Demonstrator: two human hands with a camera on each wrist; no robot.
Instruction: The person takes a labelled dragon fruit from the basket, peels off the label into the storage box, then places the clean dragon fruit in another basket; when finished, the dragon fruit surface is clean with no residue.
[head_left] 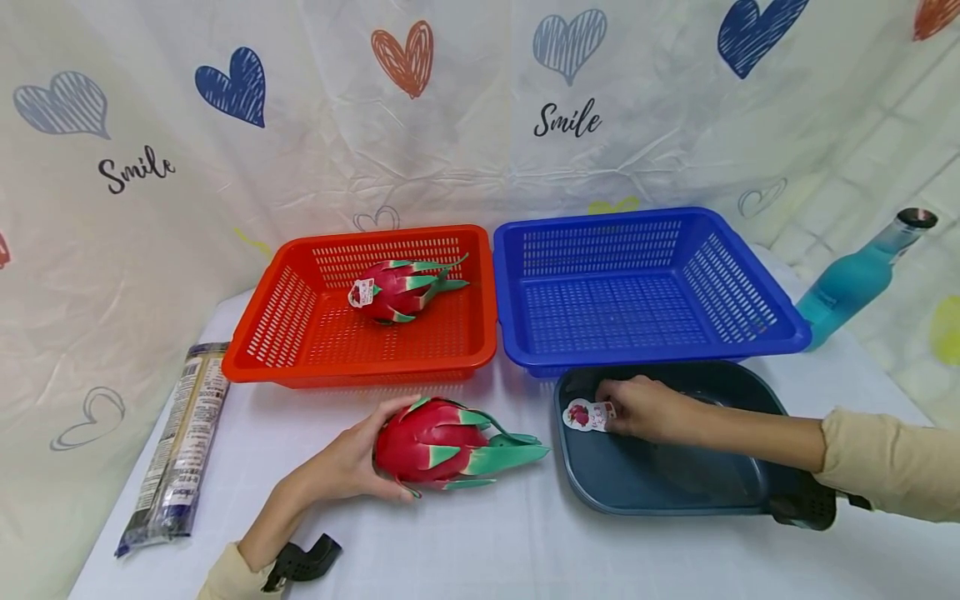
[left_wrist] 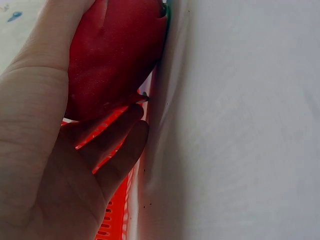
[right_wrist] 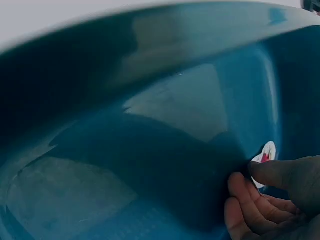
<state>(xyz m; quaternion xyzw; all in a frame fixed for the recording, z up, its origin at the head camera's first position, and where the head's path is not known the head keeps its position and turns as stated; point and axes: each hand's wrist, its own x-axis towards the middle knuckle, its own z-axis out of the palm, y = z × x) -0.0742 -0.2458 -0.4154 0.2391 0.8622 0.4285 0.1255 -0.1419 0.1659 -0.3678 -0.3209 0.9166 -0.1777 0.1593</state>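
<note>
On the white tabletop, my left hand grips a red dragon fruit with green leaf tips pointing right. Thumb and fingers curve round its blunt end; the left wrist view shows the fruit's red skin against the palm. Over the dark blue-grey basin, my right hand pinches a small white label bearing a dragon fruit picture. In the right wrist view, thumb and fingers hold this label inside the basin. A second dragon fruit, with a similar tag on its end, lies in the red basket.
Beside the red basket is a blue basket, just behind the basin. A bottle of turquoise liquid stands at the far right. Long plastic-wrapped packs lie along the table's left side. A heart-printed curtain hangs behind.
</note>
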